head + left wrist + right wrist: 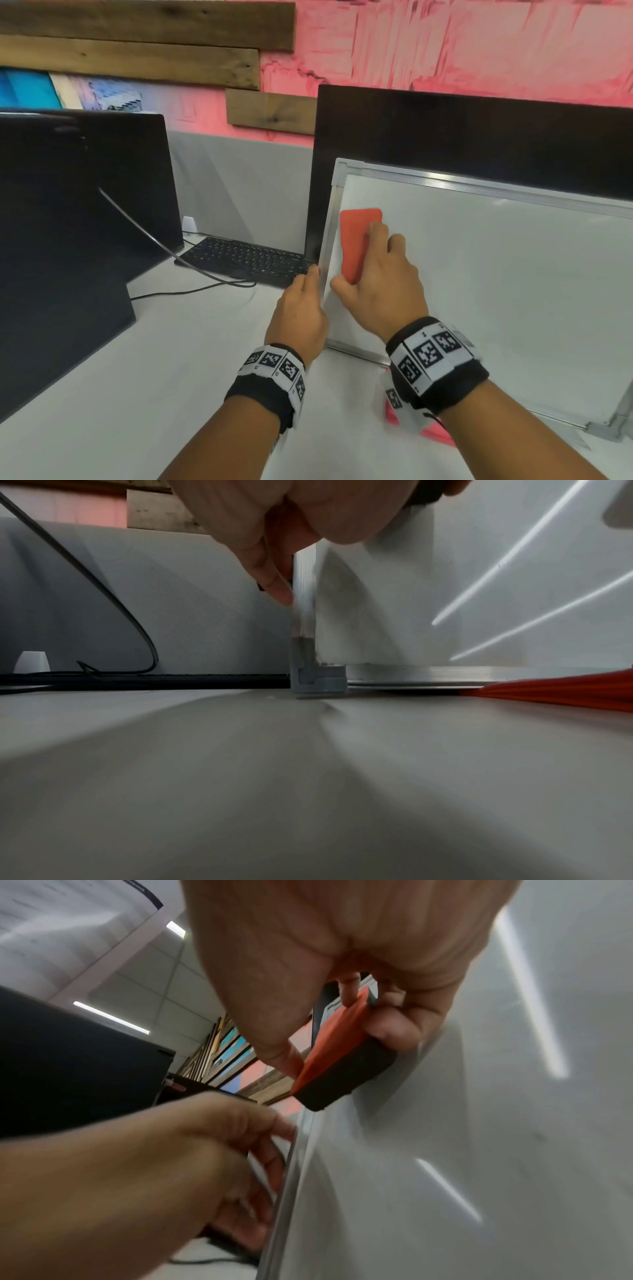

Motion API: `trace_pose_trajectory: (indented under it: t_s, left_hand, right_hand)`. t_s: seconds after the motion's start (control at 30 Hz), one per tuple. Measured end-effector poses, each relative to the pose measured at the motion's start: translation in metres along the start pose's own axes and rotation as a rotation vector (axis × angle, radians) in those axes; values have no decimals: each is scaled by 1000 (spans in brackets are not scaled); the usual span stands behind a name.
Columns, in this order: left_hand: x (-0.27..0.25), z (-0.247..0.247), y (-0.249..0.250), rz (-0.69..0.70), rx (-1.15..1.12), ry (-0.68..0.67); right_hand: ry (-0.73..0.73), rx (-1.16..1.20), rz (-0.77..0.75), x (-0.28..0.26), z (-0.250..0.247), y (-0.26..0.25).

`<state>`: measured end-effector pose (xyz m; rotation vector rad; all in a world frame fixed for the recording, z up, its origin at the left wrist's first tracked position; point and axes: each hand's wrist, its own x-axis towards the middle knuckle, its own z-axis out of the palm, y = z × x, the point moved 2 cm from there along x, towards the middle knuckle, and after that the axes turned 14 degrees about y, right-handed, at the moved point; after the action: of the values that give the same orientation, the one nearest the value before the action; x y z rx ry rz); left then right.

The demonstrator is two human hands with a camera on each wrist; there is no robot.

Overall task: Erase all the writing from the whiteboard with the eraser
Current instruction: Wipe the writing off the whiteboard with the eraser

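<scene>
A whiteboard with an aluminium frame leans back against a black monitor on the desk. Its visible surface shows only light reflections and no writing. My right hand grips an orange-backed eraser near the board's upper left corner. In the right wrist view the eraser has its black felt pressed against the whiteboard. My left hand holds the board's left frame edge, with its fingers curled behind the frame. In the left wrist view a fingertip touches the frame.
A second black monitor stands at the left. A black keyboard and cables lie behind my left hand. A red object sits under the board's bottom edge. A small white item stands by the grey partition.
</scene>
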<state>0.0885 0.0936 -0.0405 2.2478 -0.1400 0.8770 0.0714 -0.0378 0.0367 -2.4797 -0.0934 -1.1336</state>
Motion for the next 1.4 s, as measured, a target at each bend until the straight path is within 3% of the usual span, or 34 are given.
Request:
trace_pose_trajectory:
  t_s: [0.2, 0.5, 0.63, 0.8, 0.9, 1.2, 1.3, 1.4]
  left_hand:
    - [1, 0, 1, -5, 14, 11]
    - [0, 0, 2, 21, 1, 16]
    - [1, 2, 3, -11, -37, 45]
    - [-1, -6, 13, 213, 61, 197]
    - [-7, -5, 20, 329, 29, 140]
    - [-19, 8, 36, 448, -50, -23]
    - [-23, 16, 46, 471, -59, -48]
    - [-29, 26, 59, 478, -76, -78]
  right_hand:
    - [70, -72, -75, 30, -13, -8]
    - [-137, -329, -135, -46, -13, 45]
    - [-95, -366, -132, -55, -30, 74]
    - [66, -332, -48, -41, -59, 101]
    - [121, -299, -71, -41, -64, 107]
    - [-55, -343, -387, -71, -81, 164]
    - [-36, -341, -328, -71, -97, 177]
    - [82, -289, -127, -61, -115, 189]
